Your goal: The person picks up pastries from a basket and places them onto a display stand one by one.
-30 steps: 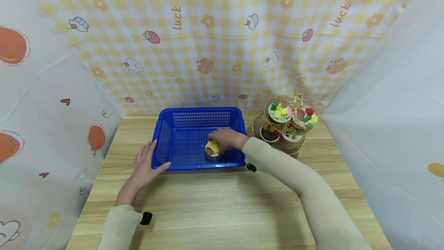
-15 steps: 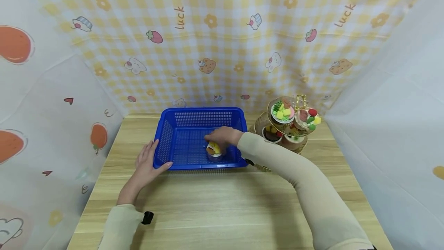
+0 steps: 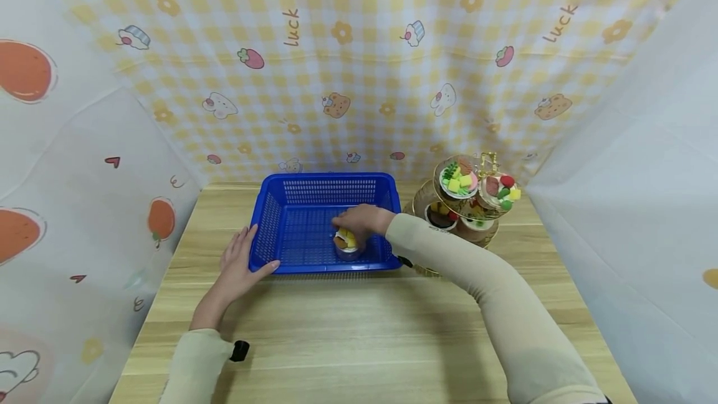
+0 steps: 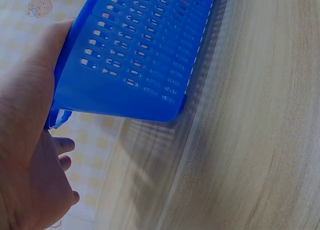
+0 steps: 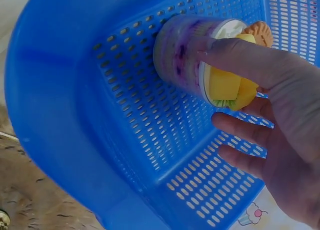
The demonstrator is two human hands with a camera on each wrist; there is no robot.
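A clear dessert cup with layered filling, yellow cubes and a cookie on top stands in the blue plastic basket, near its front right. My right hand reaches in and holds the cup from above. In the right wrist view the thumb lies against the cup's side near the rim, while the other fingers are spread on the far side, partly hidden by the toppings. My left hand rests at the basket's front left corner, thumb on the front rim and fingers along the left side, fairly straight.
To the right of the basket stands a tiered gold-rimmed stand, holding several decorated dessert cups on two levels. The right forearm passes in front of it. A wooden table bears everything, with a checked curtain behind.
My right hand shifts slightly over the dessert cup, which stays in about the same spot. The left hand and basket keep their places; the head view moves a little.
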